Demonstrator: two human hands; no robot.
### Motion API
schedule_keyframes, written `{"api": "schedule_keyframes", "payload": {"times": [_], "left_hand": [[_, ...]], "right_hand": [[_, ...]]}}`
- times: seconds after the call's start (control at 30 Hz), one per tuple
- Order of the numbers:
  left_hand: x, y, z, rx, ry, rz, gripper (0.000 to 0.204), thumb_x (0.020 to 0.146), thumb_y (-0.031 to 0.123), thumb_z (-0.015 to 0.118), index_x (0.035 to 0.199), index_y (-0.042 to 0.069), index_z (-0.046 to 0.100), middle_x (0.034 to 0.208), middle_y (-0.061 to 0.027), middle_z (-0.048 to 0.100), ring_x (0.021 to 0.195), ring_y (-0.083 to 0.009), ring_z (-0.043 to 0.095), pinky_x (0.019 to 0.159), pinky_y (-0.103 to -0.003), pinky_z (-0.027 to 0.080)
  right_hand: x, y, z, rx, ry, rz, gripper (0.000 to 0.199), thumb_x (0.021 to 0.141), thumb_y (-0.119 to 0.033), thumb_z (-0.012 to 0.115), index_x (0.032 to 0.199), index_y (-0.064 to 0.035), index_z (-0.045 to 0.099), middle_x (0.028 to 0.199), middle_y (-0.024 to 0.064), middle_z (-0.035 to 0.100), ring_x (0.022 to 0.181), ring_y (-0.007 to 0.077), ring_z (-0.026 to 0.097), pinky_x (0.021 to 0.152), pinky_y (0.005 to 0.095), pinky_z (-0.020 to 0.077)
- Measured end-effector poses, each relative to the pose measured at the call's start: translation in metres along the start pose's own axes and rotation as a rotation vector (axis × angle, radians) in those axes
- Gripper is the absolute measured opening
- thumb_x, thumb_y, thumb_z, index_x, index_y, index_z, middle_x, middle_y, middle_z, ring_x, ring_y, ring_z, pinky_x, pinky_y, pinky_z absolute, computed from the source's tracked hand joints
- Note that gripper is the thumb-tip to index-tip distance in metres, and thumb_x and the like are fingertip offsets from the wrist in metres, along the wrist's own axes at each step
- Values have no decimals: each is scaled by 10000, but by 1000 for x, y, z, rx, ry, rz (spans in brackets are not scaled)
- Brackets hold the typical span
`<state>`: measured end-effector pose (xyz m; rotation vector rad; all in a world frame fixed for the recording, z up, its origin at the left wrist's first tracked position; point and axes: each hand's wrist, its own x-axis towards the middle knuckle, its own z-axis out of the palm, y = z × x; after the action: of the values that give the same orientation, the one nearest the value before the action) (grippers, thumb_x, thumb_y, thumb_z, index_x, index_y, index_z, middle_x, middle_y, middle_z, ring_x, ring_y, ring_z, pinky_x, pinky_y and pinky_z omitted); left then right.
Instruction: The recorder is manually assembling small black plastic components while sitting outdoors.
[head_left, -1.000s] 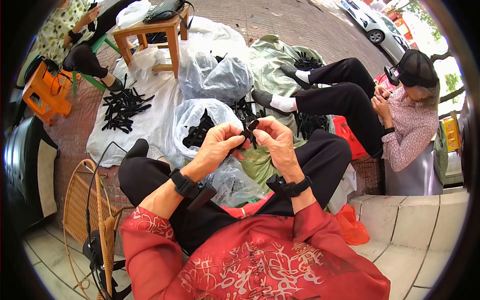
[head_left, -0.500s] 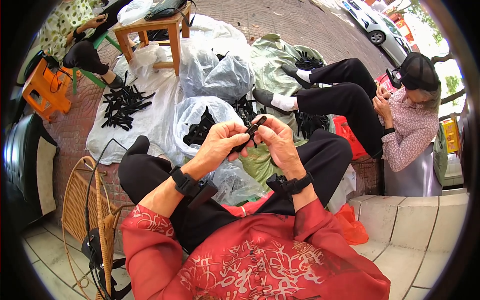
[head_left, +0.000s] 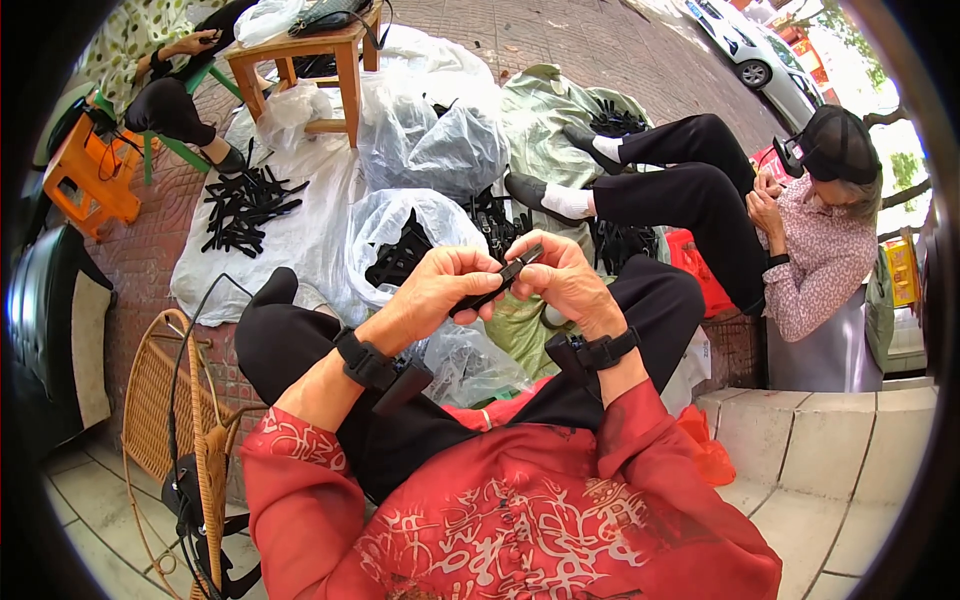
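Note:
My left hand (head_left: pixel 447 284) and my right hand (head_left: pixel 568 281) meet above my lap, both closed on one narrow black strap (head_left: pixel 506 277). It slants up to the right, its lower end in my left fingers and its upper part pinched in my right. The fingers hide much of it. Just beyond my hands, a clear plastic bag (head_left: pixel 366 225) holds several black straps (head_left: pixel 398 254). More black pieces with shiny metal parts (head_left: pixel 494 222) lie to the right of that bag. Farther left, a loose pile of black straps (head_left: pixel 250 212) rests on white sheeting (head_left: pixel 205 290).
A wooden stool (head_left: pixel 300 50) carries bags at the back. An orange stool (head_left: pixel 93 180) and a wicker chair (head_left: pixel 165 375) stand left. At right sits a person (head_left: pixel 825 235) with hands together, near a red bag (head_left: pixel 697 272) and a tiled step (head_left: pixel 770 425).
The black strap has turned and now shows more of its length, slanting up to the right. My right hand has shifted slightly right and down; my left still grips.

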<state>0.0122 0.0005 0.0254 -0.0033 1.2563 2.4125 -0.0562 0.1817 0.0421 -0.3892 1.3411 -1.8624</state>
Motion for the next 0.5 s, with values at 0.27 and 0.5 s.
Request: {"api": "schedule_keyframes", "payload": {"times": [0.27,0.5], "left_hand": [[-3,0,0,-82,-82,-52,88,798,91,569,809,10,536,678,-56,569,500,-85,524,357,-174,317],[-3,2,0,-64,-77,-44,67,798,74,562,795,12,537,665,-83,565,486,-82,503,352,-166,283]], "right_hand": [[-7,-13,11,-243,0,36,234,700,-78,694,884,-4,571,692,25,582,578,54,531,506,171,420],[-8,-5,9,-263,-22,-4,216,705,-49,682,889,-9,576,715,17,582,591,47,528,510,165,420]]}}
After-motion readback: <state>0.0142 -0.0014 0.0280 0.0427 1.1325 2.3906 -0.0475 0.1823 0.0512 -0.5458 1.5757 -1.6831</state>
